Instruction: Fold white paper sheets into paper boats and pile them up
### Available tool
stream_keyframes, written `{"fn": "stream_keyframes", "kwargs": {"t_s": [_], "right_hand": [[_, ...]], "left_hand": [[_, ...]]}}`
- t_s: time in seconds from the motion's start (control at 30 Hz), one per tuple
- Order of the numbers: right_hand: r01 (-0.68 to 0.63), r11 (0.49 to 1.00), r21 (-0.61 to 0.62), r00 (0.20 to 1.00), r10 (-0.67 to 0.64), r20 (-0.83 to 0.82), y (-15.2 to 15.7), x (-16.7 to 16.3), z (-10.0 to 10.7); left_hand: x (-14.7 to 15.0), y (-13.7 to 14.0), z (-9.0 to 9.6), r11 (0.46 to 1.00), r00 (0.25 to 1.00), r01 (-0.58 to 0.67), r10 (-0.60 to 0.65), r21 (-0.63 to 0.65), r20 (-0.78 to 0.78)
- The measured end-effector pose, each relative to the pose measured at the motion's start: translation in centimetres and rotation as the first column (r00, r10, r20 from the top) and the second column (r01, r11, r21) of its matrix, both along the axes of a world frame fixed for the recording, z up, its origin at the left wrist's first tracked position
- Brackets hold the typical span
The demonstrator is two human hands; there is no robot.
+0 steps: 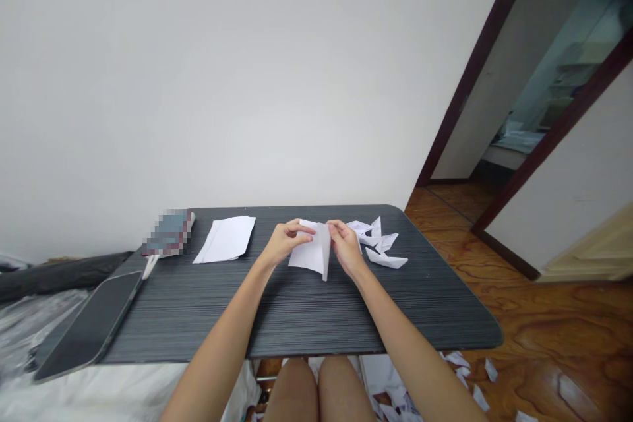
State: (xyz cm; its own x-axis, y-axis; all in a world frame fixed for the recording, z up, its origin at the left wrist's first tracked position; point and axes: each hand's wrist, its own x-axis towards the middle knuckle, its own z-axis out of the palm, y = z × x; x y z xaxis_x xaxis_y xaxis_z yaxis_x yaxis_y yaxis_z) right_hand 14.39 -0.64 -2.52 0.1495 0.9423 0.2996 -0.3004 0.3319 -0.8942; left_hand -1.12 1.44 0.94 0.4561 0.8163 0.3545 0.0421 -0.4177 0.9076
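Note:
Between my two hands, a white sheet of paper (309, 257) is held up just above the dark table (316, 323), with a fold standing up near its right side. My left hand (288, 241) pinches the sheet's upper left part between thumb and fingers. At the upper right edge, my right hand (345, 245) grips the folded part. Several folded paper boats (387, 258) lie on the table just right of my right hand, partly behind it. To the left of my hands rests a stack of white paper (226, 239).
A blurred-out booklet-like item (171, 232) lies at the table's back left. A dark tablet-like slab (91, 323) sticks out past the left edge. Folded paper pieces (479, 397) are scattered on the wooden floor at right. A white wall (247, 79) stands behind the table.

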Motion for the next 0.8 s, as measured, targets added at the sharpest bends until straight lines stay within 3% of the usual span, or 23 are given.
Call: {"fn": "stream_keyframes", "kwargs": {"t_s": [0.1, 0.17, 0.33, 0.4, 0.5, 0.57, 0.7, 0.8], "right_hand": [[0.027, 1.000, -0.006, 0.999, -0.027, 0.023, 0.1, -0.3, -0.2], [0.060, 0.998, -0.035, 0.998, -0.061, -0.033, 0.2, -0.4, -0.3], [0.161, 0.971, -0.175, 0.933, -0.208, -0.295, 0.5, -0.1, -0.3], [0.186, 0.961, -0.205, 0.926, -0.241, -0.291, 0.6, 0.1, -0.5], [0.246, 0.956, -0.162, 0.940, -0.276, -0.200, 0.7, -0.1, -1.0], [0.244, 0.965, -0.098, 0.957, -0.256, -0.138, 0.5, -0.5, -1.1], [0.064, 0.998, -0.003, 0.998, -0.064, -0.011, 0.0, -1.3, -0.5], [0.007, 1.000, 0.021, 0.992, -0.009, 0.124, -0.4, -1.4, -0.2]], "left_hand": [[0.0, 0.0, -0.1, 0.997, 0.997, 0.001, 0.005, 0.083, -0.073], [0.0, -0.2, 0.1, 0.975, 0.987, 0.008, 0.027, 0.221, -0.157], [0.3, -1.7, 0.9, 0.812, 0.884, 0.127, 0.168, 0.569, -0.436], [0.4, -1.9, 0.8, 0.752, 0.837, 0.201, 0.201, 0.627, -0.509], [0.6, -1.6, -0.1, 0.686, 0.827, 0.257, 0.208, 0.680, -0.522], [0.5, -1.2, -0.7, 0.681, 0.836, 0.190, 0.266, 0.707, -0.481], [0.5, -1.0, -1.3, 0.726, 0.803, -0.041, 0.433, 0.686, -0.411], [0.8, -1.5, -1.0, 0.797, 0.831, -0.047, 0.366, 0.603, -0.419]]}}
